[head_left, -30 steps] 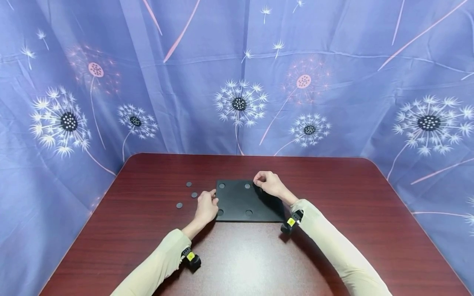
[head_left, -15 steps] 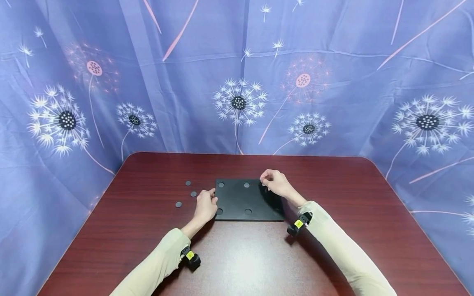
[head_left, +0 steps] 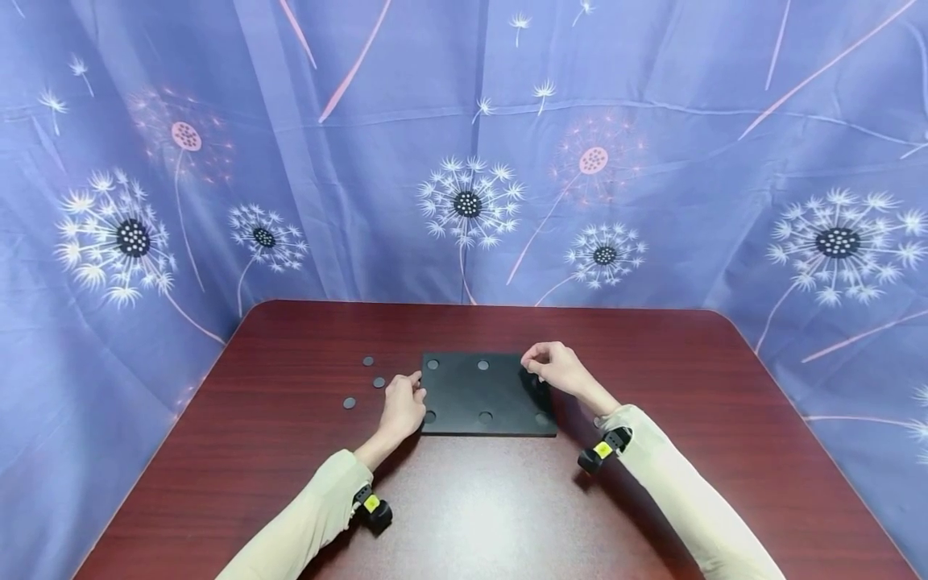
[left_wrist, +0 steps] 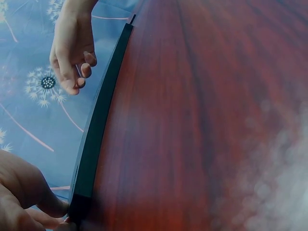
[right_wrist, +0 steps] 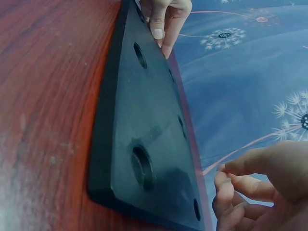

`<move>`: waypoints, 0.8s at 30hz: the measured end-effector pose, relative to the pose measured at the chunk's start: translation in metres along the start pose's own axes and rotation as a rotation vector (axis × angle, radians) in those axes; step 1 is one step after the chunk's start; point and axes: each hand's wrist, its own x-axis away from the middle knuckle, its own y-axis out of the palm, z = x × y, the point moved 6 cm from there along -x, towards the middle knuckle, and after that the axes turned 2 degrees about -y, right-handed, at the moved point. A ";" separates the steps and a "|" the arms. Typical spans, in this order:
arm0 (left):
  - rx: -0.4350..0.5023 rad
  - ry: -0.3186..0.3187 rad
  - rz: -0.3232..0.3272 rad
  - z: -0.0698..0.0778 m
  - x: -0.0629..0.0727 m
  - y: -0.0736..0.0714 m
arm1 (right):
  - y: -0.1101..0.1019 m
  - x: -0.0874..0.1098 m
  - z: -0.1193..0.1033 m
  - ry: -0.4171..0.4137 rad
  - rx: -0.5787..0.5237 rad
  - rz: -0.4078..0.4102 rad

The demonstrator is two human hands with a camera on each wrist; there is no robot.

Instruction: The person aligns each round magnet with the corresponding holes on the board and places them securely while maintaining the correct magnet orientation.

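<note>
A black rectangular board (head_left: 464, 395) with round recesses lies on the table. At its left edge, my left hand (head_left: 403, 407) grips the board between thumb and fingers; the left wrist view shows this thumb (left_wrist: 53, 204) against the board's corner. Over the board's far right part, my right hand (head_left: 561, 369) is raised with thumb and index fingertip pinched together. What looks like a small disc is between them, almost wholly hidden. In the right wrist view, this hand (right_wrist: 260, 187) is beside a far-row recess (right_wrist: 197, 209). Two far-row recesses (head_left: 483, 365) look lighter than the near ones.
Three small grey discs (head_left: 379, 383) lie on the red-brown table (head_left: 290, 451) left of the board, near my left hand. A blue curtain (head_left: 362, 201) with dandelion prints hangs behind and beside the table.
My right hand has moved rightward along the board's far edge, from near the middle recess to the far right corner. The left hand has stayed at the left edge.
</note>
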 end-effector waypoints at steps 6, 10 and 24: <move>0.000 0.001 0.009 0.000 0.000 0.000 | -0.009 0.008 0.005 0.008 -0.006 -0.022; 0.001 -0.015 -0.005 0.000 0.001 0.001 | -0.015 0.014 0.011 0.020 -0.006 -0.036; -0.006 0.011 0.010 0.002 0.001 0.000 | -0.022 0.028 0.027 0.011 0.009 -0.090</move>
